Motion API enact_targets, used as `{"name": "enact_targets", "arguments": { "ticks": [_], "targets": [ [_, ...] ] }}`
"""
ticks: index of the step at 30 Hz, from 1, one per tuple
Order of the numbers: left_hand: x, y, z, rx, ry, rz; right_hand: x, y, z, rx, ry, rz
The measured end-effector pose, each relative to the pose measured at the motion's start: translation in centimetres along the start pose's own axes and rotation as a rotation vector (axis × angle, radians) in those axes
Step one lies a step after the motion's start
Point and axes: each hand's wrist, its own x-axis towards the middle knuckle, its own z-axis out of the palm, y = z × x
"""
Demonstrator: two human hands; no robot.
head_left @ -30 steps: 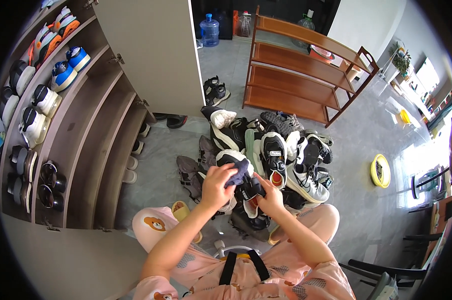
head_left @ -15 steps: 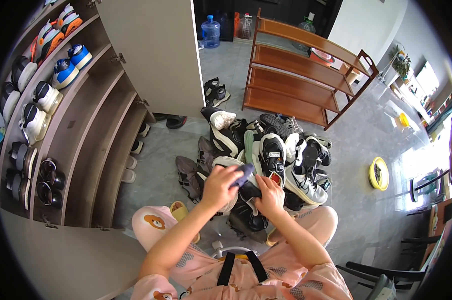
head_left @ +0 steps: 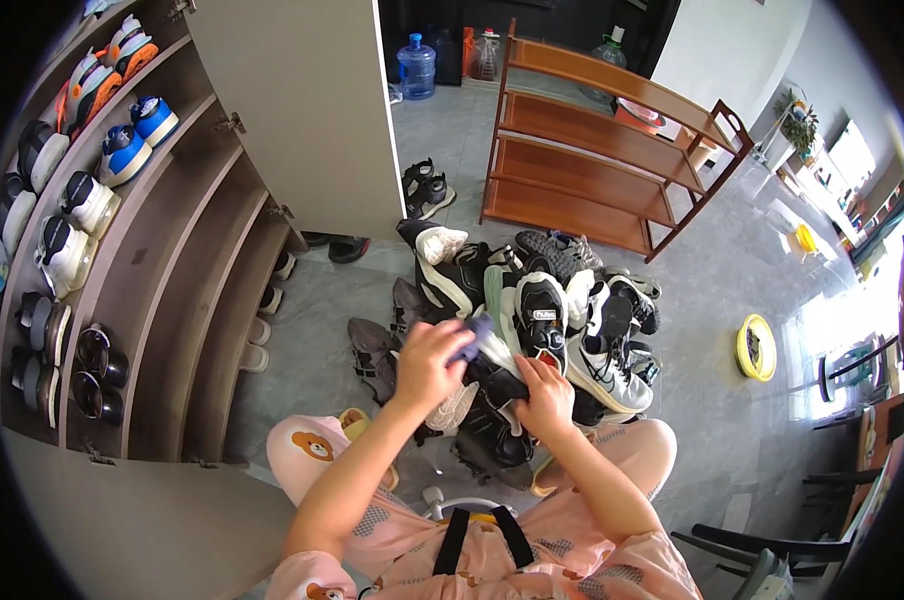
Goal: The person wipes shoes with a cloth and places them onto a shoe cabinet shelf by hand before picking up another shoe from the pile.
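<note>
My left hand grips a dark purple-blue cloth, which rests against a black shoe with a white sole edge. That shoe is held by my right hand, its fingers closed over the near right side. Both hands are above a heap of shoes on the floor between my knees. Just beyond them lies a black-and-white sneaker, and to the right a white sneaker with black laces. Grey sandals lie left of my left hand. Part of the held shoe is hidden by my hands.
At the left stands a shoe cabinet with its door swung out; several pairs fill its upper shelves. A brown wooden rack stands beyond the heap. A yellow basin sits on the floor to the right, near black chairs.
The cloth in my left hand has shifted slightly left and away from me along the shoe. More of the shoe's white edge shows. My right hand has moved slightly right and nearer.
</note>
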Motion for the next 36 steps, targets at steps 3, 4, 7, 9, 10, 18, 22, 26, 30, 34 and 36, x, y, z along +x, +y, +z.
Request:
{"name": "enact_targets", "arguments": {
  "ticks": [3,4,7,9,10,18,22,26,30,34,36],
  "targets": [
    [0.7,-1.8,-0.8,0.105,0.143,-0.017,-0.3,0.8,-0.4,0.14,0.038,0.091],
    [0.5,-1.8,-0.8,0.101,0.15,-0.022,-0.5,0.7,-0.4,0.14,0.039,0.092],
    [-0.5,0.1,-0.2,0.086,0.128,0.057,-0.9,0.1,-0.6,0.294,-0.027,0.176],
    [-1.5,1.7,0.6,0.026,-0.018,0.151,-0.4,-0.9,-1.4,0.344,-0.107,0.258],
    [-1.8,2.2,0.9,0.023,-0.057,0.173,-0.2,-1.2,-1.5,0.391,-0.188,0.342],
    [-0.4,-1.0,-1.3,0.146,0.146,0.024,-0.9,1.1,-0.4,1.026,-0.289,0.472],
    [-2.1,0.5,-0.2,0.082,0.013,0.117,-0.8,1.0,0.6,1.279,-0.178,0.629],
    [-1.6,0.4,-1.2,0.091,0.093,0.086,-0.3,1.1,-1.0,1.258,-0.304,0.725],
    [-0.7,-2.2,-2.5,0.103,0.176,0.012,-0.4,0.5,-1.5,1.354,-0.286,0.957],
    [-1.4,-0.3,-2.1,0.058,0.157,-0.035,-0.3,0.2,-2.4,1.349,-0.286,1.006],
    [-1.5,-0.3,-2.0,0.062,0.167,-0.01,-0.7,0.6,-1.8,1.321,-0.294,0.985]
  ]
}}
